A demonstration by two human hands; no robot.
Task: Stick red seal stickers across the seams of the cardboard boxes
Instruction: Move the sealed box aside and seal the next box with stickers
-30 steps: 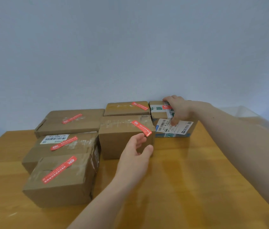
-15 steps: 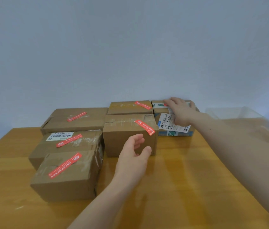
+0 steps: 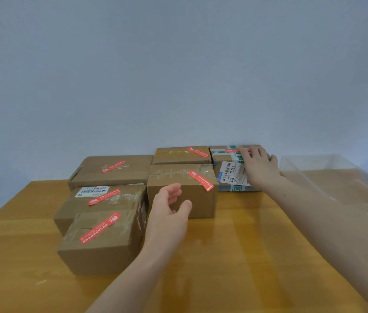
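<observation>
Nearest on the wooden desk (image 3: 235,256), toward the left, sits a small cardboard box (image 3: 101,242) with wrinkled clear tape and a long red seal sticker (image 3: 100,228) running diagonally across its top. Just behind it, touching, a flatter box (image 3: 101,201) carries a white barcode label (image 3: 92,191) and its own red strip.

The left hand (image 3: 167,213) hovers in front of the middle box (image 3: 181,190), fingers loosely curved and spread, gripping nothing — it partly hides that box's front face. A red sticker (image 3: 200,180) folds over the box's right top edge.

To the right, a clear plastic bin (image 3: 336,177) stands on the desk, its walls glossy and see-through.

Further back, a wide flat box (image 3: 113,170) lies at the left and another brown box (image 3: 181,154) in the centre, each sealed with a red strip. At the far right, against the pale wall (image 3: 178,75), the last box (image 3: 232,170) is wrapped in green-and-white printed tape with a shipping label on its side. The right hand (image 3: 258,166) lies flat over it — fingers (image 3: 245,151) straight, pressing a red seal sticker (image 3: 231,151) onto its top.
</observation>
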